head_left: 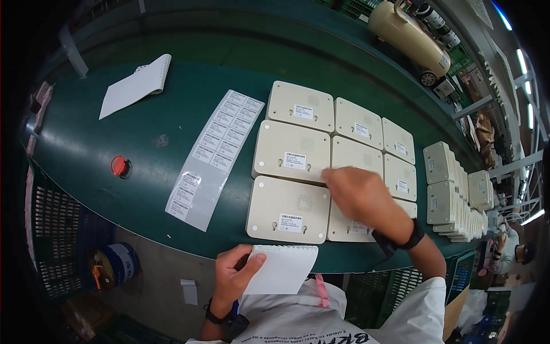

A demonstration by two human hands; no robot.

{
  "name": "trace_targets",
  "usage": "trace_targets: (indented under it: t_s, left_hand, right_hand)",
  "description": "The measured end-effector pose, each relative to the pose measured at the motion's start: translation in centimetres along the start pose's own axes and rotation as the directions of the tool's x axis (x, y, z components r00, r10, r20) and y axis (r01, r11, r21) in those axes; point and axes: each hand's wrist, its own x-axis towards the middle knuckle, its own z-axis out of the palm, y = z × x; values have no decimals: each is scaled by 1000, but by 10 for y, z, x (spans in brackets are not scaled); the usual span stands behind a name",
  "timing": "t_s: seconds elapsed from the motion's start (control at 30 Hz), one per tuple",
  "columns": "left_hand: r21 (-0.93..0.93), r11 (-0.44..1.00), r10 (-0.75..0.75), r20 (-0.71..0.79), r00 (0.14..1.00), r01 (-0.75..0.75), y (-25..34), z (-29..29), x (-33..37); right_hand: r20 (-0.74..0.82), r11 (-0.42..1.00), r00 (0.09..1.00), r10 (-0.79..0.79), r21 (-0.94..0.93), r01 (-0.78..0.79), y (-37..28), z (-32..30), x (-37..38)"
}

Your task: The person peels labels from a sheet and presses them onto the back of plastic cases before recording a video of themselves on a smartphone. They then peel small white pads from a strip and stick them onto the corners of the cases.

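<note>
My left hand [237, 275] grips a white backing sheet [281, 273] with a row of small round pads along its top edge, close to my body. My right hand [358, 192] is closed, its fingertips at the lower right corner of a cream plastic box [291, 143] in the left column. Whatever is between those fingertips is hidden. This box and the nearer box [275, 200] carry white round pads at some corners, a printed label, a hole grille and keyhole slots. Partly under my right hand lies another cream box [346, 230].
More cream boxes [358, 123] lie in columns on the green table [223, 74]. Left of them is a label sheet [220, 143]; farther left are a folded white sheet [134, 86] and a red-capped item [119, 165]. Stacked boxes [444, 195] stand right, with another person [507, 249] beyond.
</note>
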Motion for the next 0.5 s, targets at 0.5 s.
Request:
trace_targets:
  t_s: [0.5]
  left_hand:
    - [25, 1000, 14, -15, 1000, -14, 2, 2, -2]
  right_hand:
    - [-9, 867, 953, 303, 419, -271, 61, 11, 47]
